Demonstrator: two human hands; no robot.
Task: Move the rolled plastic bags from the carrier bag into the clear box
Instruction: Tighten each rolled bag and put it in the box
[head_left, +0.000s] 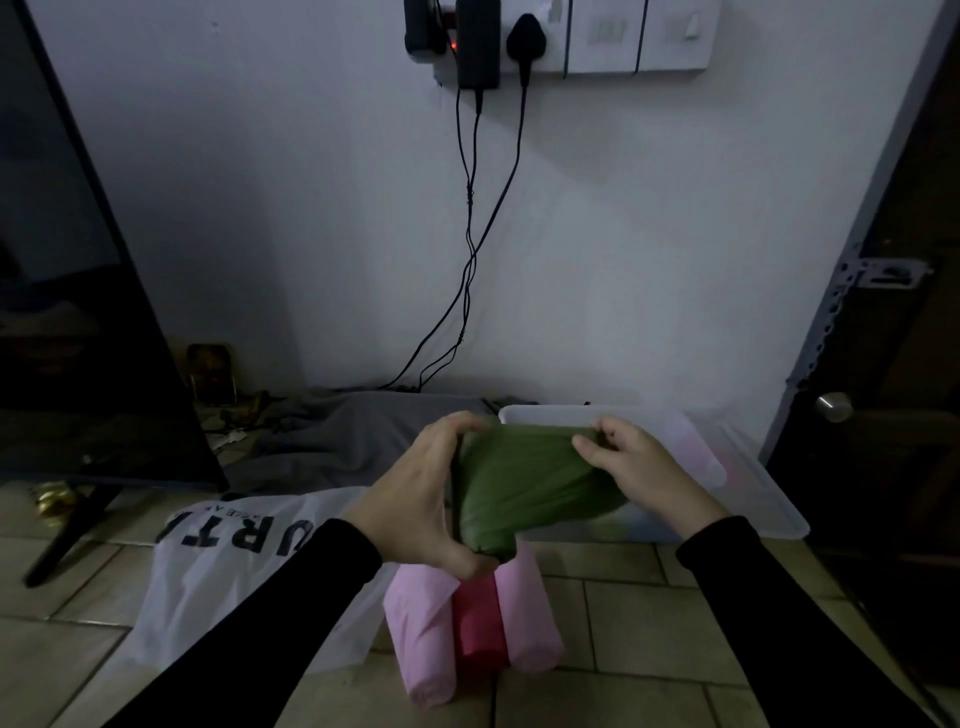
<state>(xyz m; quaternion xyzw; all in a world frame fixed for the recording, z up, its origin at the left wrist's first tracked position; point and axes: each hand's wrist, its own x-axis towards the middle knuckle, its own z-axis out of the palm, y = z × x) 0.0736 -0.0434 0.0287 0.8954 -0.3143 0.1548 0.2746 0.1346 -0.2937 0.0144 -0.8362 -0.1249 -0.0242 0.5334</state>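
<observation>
I hold a green rolled plastic bag (530, 483) in the air between both hands, just in front of the clear box (769, 499). My left hand (415, 499) grips its left end and lower corner. My right hand (639, 467) pinches its upper right edge. Below it on the tiled floor lie three rolls side by side: a pink roll (423, 639), a red roll (480, 623) and another pink roll (530, 618). The white carrier bag (228, 551) with black lettering lies flat to the left. Something pink shows faintly inside the clear box.
A black TV screen on a stand (78, 312) fills the left side. Grey cloth (337, 436) lies by the wall behind the carrier bag. Black cables (470, 234) hang from wall sockets. A dark door with a knob (834, 408) stands at the right.
</observation>
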